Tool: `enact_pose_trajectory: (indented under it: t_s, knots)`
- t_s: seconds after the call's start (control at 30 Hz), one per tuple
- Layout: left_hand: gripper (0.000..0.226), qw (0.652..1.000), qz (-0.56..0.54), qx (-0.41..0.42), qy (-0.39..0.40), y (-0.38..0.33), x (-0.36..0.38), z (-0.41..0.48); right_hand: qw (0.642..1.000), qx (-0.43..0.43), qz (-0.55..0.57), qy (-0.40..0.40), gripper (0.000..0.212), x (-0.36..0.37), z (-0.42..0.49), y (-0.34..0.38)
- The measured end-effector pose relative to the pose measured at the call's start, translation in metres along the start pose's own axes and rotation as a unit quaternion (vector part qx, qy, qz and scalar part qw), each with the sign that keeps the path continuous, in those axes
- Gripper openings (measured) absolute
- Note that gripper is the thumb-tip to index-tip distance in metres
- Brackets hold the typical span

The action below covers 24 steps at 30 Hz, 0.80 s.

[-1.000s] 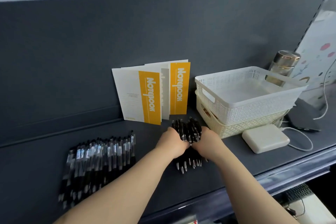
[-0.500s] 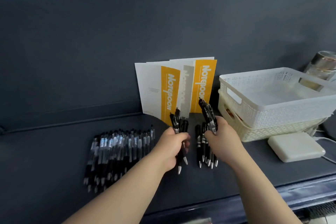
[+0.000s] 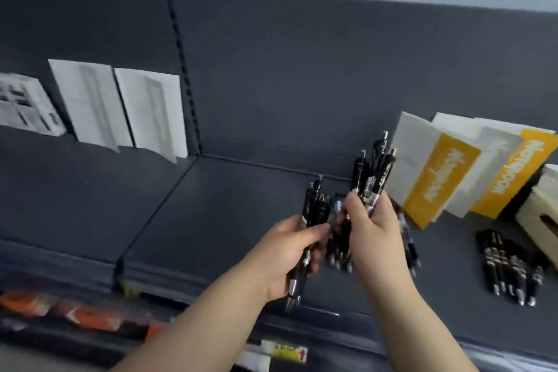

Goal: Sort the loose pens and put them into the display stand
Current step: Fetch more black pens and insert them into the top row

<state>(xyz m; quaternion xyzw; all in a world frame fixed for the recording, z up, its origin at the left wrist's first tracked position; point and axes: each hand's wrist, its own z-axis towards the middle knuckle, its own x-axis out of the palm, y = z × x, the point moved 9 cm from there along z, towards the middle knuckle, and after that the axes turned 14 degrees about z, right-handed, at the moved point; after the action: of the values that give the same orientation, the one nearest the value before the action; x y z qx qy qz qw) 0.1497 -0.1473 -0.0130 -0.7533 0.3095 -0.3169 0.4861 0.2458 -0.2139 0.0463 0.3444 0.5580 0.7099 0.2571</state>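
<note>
My left hand (image 3: pixel 287 254) is shut on a small bunch of black pens (image 3: pixel 314 208), tips pointing down toward me. My right hand (image 3: pixel 371 226) grips a second bunch of black pens (image 3: pixel 376 172) held upright, clicker ends up. Both hands hover close together above the dark shelf (image 3: pixel 226 214). Behind them a row of pens (image 3: pixel 339 248) lies on the shelf, partly hidden. Another small group of black pens (image 3: pixel 510 269) lies to the right. I see no display stand in this view.
Yellow-and-white notebooks (image 3: pixel 437 181) lean on the back panel to the right, next to a cream basket (image 3: pixel 540 208) at the edge. White packs (image 3: pixel 90 103) stand at the left. Orange items (image 3: pixel 90 317) sit on the lower shelf.
My view has swung left, so the notebooks and basket slid to the right. Both hands lifted their bunches of pens off the shelf and carried them left, leaving a few behind.
</note>
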Motion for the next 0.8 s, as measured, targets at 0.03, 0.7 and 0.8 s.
enact_pose_trajectory:
  t_s: [0.03,0.7,0.8]
  knots:
    - [0.005,1.000,-0.003,0.012,-0.011,-0.001,-0.026,-0.015,1.000,-0.009,0.000,0.014,0.018,0.029,-0.014,0.000]
    - [0.021,0.923,-0.125,0.125,-0.341,-0.008,-0.508,-0.274,0.875,0.291,0.127,0.365,0.019,0.571,-0.229,-0.127]
    - [0.017,0.912,-0.115,0.118,-0.375,-0.012,-0.570,-0.289,0.850,0.317,0.121,0.403,0.021,0.635,-0.239,-0.149]
